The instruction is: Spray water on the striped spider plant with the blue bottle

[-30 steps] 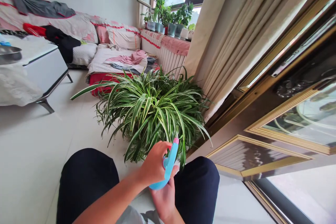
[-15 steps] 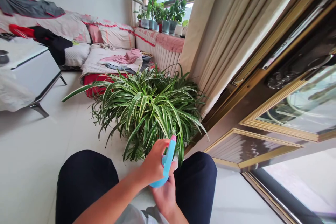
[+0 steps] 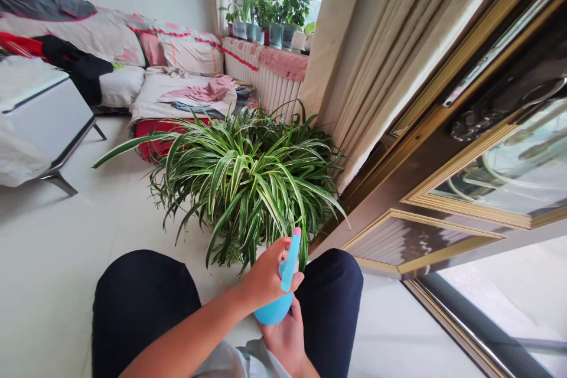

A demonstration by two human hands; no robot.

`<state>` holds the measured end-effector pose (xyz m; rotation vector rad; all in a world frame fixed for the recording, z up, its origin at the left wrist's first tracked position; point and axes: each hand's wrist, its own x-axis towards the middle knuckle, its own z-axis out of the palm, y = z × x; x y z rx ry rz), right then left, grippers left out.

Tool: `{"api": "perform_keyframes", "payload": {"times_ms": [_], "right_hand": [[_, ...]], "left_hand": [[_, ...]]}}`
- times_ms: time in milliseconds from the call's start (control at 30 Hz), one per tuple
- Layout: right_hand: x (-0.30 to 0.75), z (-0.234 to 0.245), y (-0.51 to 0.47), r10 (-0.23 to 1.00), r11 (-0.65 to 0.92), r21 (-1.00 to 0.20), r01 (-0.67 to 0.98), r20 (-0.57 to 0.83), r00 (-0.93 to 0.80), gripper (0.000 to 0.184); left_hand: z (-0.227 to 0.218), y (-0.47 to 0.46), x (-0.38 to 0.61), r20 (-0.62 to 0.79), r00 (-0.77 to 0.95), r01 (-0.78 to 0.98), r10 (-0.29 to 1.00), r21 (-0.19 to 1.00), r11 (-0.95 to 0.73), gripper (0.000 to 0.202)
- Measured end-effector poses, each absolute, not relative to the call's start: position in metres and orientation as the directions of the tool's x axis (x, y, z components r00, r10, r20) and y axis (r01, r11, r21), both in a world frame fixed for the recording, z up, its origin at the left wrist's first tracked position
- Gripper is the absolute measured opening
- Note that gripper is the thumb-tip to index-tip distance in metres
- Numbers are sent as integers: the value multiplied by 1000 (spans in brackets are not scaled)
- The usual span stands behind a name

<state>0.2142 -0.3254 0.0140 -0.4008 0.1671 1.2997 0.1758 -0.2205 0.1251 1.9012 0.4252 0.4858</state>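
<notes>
A blue spray bottle [image 3: 275, 310] with a pink nozzle tip is held between my knees, its head pointing toward the plant. My left hand [image 3: 264, 271] is wrapped around its neck and trigger. Below, my right hand [image 3: 286, 333] supports the bottle's body from underneath, fingers partly hidden behind it. Just beyond the nozzle spreads a large spider plant [image 3: 248, 183] with long green-and-white striped leaves. Its pot is hidden by the foliage.
An ornate brown door [image 3: 425, 248] and a beige curtain [image 3: 381, 59] stand to the right. On the left is a white table [image 3: 48, 118], with a covered sofa [image 3: 119, 91] behind. Several potted plants [image 3: 270, 18] line the windowsill.
The view has shifted slightly, moving the room left and up in the picture. The bottle has tipped a little, showing more of its blue body. Both hands keep their hold.
</notes>
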Motion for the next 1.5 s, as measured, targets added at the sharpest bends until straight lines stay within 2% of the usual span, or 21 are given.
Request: {"api": "perform_keyframes", "payload": {"times_ms": [167, 333, 433, 533, 667, 800, 900, 967, 1033, 1133, 1267, 1400, 1500], "right_hand": [[216, 8, -338, 882, 196, -204, -959, -391, 264, 24], [215, 5, -346, 881, 169, -196, -966, -409, 237, 24], [214, 5, -349, 878, 136, -192, -972, -430, 208, 23], [215, 8, -350, 869, 134, -173, -976, -453, 200, 23], [218, 8, -349, 840, 141, -151, -978, -505, 199, 24], [216, -3, -348, 727, 115, -201, -973, -651, 220, 31], [213, -18, -346, 661, 39, -207, -978, -729, 181, 34], [211, -28, -345, 609, -36, -200, -979, -781, 137, 39], [209, -36, -343, 556, -106, -193, -975, -825, 103, 40], [205, -46, -337, 513, -181, -192, -964, -855, 74, 35], [200, -54, -328, 531, -235, -210, -949, -845, 55, 31], [198, -56, -321, 587, -242, -259, -935, -806, 72, 29], [199, -55, -317, 636, -225, -312, -923, -765, 103, 28]], "left_hand": [[108, -232, 185, 184, 799, 89, 572, 905, -415, 38], [105, -234, 193, 185, 744, 194, 642, 860, -472, 13], [107, -235, 193, 153, 749, 225, 644, 856, -465, 8], [105, -234, 191, 158, 762, 197, 628, 867, -457, 11], [97, -233, 188, 179, 779, 106, 601, 907, -408, 34], [81, -239, 185, 70, 797, 122, 600, 954, -274, 41], [60, -243, 175, 48, 781, 117, 622, 968, -222, 48], [42, -242, 163, 51, 729, 125, 683, 971, -206, 47], [23, -238, 148, 44, 649, 147, 760, 972, -182, 37], [2, -229, 128, 66, 525, 182, 848, 965, -188, 25], [-5, -220, 117, 49, 439, 201, 897, 968, -152, 18], [-4, -212, 108, 7, 435, 161, 900, 983, -86, 21], [-9, -205, 98, -107, 465, 66, 879, 994, 85, 29]]}}
